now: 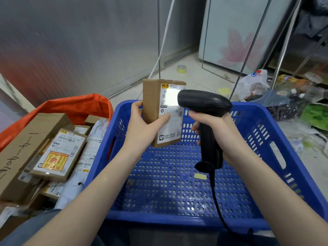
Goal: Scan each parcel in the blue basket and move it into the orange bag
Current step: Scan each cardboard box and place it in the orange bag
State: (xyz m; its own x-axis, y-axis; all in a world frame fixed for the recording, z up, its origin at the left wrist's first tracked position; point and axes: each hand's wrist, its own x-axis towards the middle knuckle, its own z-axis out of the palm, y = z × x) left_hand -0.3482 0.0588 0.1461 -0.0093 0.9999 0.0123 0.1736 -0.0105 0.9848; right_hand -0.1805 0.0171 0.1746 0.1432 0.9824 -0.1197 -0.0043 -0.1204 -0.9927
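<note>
From the head camera, the left hand [142, 126] grips a small cardboard parcel [162, 112] upright above the blue basket [177, 183], thumb across its white label and fingers round the back edge. The right hand [218, 134] is wrapped round the handle of a black scanner [204, 103], whose head sits just in front of the label, where a bright patch shows. The orange bag [74, 105] stands left of the basket, holding several labelled boxes and mailers.
</note>
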